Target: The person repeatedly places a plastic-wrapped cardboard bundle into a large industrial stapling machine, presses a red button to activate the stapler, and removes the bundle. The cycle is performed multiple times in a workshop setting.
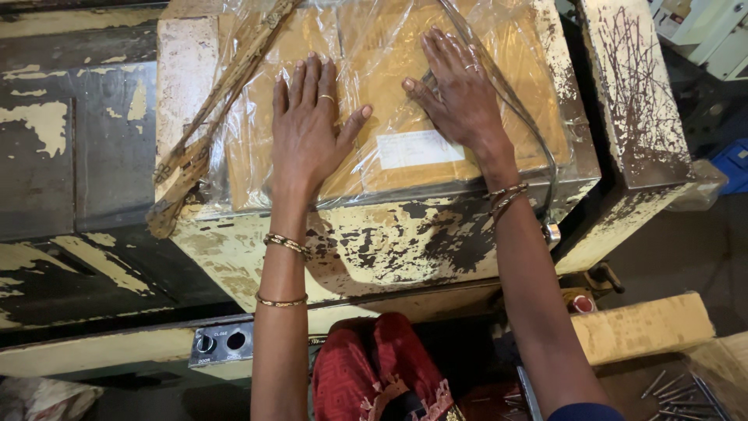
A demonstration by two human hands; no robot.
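My left hand (308,129) lies flat, fingers spread, on a brown package wrapped in clear plastic film (374,47). My right hand (460,93) presses flat on the same package, a little farther right and higher. The package carries a white label (418,148) between my wrists. It rests on top of a worn, cream-painted machine (374,242) with flaking paint. Both wrists wear thin gold bangles, and each hand has a ring.
A wooden slat (195,148) lies diagonally at the package's left. A thin cable (538,140) curves down its right side. A small control panel with a knob and socket (220,343) sits below. Red fabric (374,366) is near my lap; nails (678,390) lie bottom right.
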